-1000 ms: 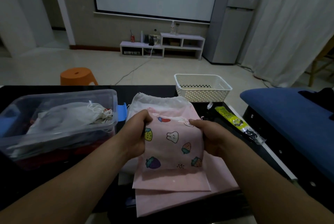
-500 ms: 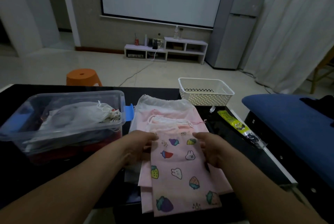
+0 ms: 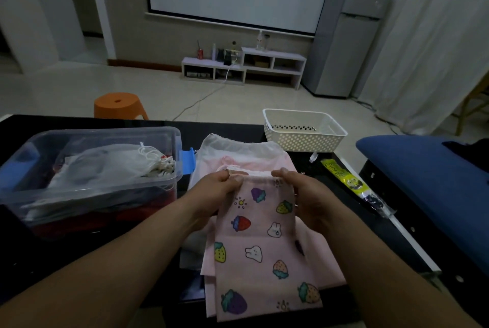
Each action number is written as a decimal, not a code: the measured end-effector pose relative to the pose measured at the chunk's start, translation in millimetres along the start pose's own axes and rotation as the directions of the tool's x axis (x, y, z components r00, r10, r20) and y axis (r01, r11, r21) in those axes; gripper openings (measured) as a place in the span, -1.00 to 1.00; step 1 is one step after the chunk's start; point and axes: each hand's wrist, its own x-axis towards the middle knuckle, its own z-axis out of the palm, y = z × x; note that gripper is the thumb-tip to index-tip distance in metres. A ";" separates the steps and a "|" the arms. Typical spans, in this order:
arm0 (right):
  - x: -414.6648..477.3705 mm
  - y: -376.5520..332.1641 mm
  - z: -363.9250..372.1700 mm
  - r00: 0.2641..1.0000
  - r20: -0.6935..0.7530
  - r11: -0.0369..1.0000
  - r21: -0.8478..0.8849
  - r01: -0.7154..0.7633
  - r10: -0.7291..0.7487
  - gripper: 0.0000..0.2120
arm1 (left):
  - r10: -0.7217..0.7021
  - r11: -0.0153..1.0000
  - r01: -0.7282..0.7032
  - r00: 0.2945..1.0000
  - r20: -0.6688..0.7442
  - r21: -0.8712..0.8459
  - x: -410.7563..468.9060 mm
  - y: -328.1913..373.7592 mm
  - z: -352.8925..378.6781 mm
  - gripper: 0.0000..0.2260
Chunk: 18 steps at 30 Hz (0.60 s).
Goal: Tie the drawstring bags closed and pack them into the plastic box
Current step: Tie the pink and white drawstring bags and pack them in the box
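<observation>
A pink drawstring bag (image 3: 260, 248) printed with strawberries and rabbits lies lengthwise on top of a pile of plain pink and white bags (image 3: 238, 153) on the black table. My left hand (image 3: 217, 190) pinches the left end of its gathered top edge. My right hand (image 3: 304, 195) pinches the right end of that edge. The clear plastic box (image 3: 87, 182) stands to the left, holding a tied white mesh bag (image 3: 119, 166) over darker red and blue items.
A white perforated basket (image 3: 304, 129) sits at the table's far right. A yellow-and-black packet (image 3: 352, 182) lies by the right edge. A blue cushioned seat (image 3: 428, 185) is at the right. An orange stool (image 3: 119, 105) stands beyond the table.
Both hands pulled the printed bag toward me and laid it long over the pile. They now pinch its top edge, which has bunched narrower between them.
</observation>
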 end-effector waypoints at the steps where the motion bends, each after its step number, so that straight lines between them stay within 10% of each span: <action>1: -0.1 0.6 -1.0 1.000 -0.019 1.000 0.001 0.009 -0.009 -0.76 | 0.007 1.000 -0.007 1.000 0.010 0.006 0.6 0.3 2.4 -0.77; 18: -7.4 2.9 -15.8 0.996 0.084 1.000 -0.027 0.004 -0.002 -0.80 | -0.013 0.976 -0.002 0.998 -0.066 -0.216 4.8 -9.0 2.8 -0.69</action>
